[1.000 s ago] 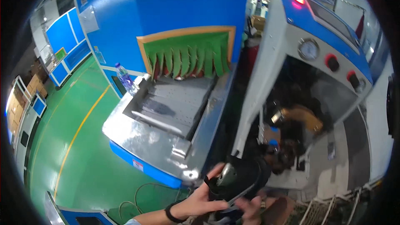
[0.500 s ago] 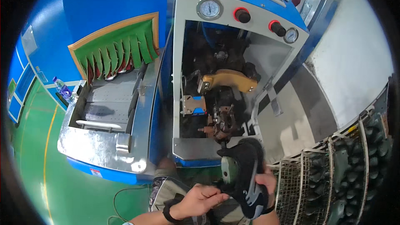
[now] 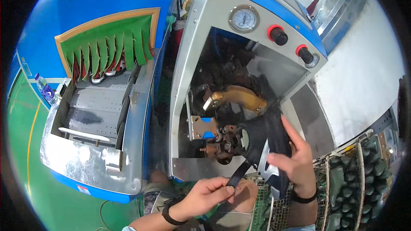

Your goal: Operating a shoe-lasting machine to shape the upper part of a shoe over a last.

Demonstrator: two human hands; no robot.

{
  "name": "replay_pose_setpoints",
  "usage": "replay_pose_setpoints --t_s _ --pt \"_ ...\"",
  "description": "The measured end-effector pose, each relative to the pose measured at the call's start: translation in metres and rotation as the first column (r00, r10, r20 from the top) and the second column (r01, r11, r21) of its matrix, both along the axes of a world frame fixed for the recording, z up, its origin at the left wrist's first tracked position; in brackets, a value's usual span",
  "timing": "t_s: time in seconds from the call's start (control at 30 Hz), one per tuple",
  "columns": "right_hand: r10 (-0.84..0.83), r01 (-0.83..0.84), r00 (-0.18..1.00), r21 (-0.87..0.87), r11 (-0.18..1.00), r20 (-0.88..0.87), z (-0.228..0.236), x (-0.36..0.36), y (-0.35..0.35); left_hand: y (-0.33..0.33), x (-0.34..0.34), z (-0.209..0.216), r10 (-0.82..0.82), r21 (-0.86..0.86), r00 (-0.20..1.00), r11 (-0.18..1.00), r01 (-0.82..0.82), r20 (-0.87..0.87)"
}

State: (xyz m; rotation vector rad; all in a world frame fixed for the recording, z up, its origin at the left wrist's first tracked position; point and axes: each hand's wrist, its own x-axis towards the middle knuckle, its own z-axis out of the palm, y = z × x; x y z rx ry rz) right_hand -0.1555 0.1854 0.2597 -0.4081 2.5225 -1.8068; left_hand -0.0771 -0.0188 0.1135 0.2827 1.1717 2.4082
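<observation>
A black shoe upper [image 3: 277,139] with grey side trim is tilted in the front opening of a machine, beside its dark metal clamp [image 3: 227,143]. My right hand [image 3: 295,158] holds it from the right, thumb on the grey part and index finger along the far edge. A black strap [image 3: 239,174] runs from the shoe down to the left. My left hand [image 3: 214,193] pinches its lower end between thumb and fingers. Above the clamp sits a curved yellow pad [image 3: 239,97]. Part of a pale green form [image 3: 245,140] shows at the shoe's left side.
The machine's front panel carries a round gauge [image 3: 244,19] and two black knobs with red rings [image 3: 279,35]. On the left stands a metal conveyor [image 3: 92,117] under green strip curtains [image 3: 111,51]. Wire racks [image 3: 359,175] with dark green shoe lasts stand on the right.
My right hand has carried the shoe upper up and into the machine's opening. My left hand now draws the strap out from the shoe. The view has also shifted.
</observation>
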Motion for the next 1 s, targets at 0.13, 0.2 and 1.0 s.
replay_pose_setpoints --t_s 0.13,0.2,1.0 --pt "0.038 -0.037 0.999 0.16 0.986 0.0 -0.002 -0.034 -0.021 0.003 -0.024 -0.024 0.167 0.155 0.953 0.965 -0.21 0.252" --pt "0.073 0.013 0.983 0.459 0.888 -0.168 -0.005 -0.053 -0.022 0.006 -0.04 -0.033 0.129 0.202 0.951 0.961 -0.19 0.281" --pt "0.361 0.102 0.842 -0.777 0.621 0.4 -0.175 0.061 0.028 0.026 0.034 -0.02 0.435 -0.284 0.896 0.851 -0.442 -0.094"
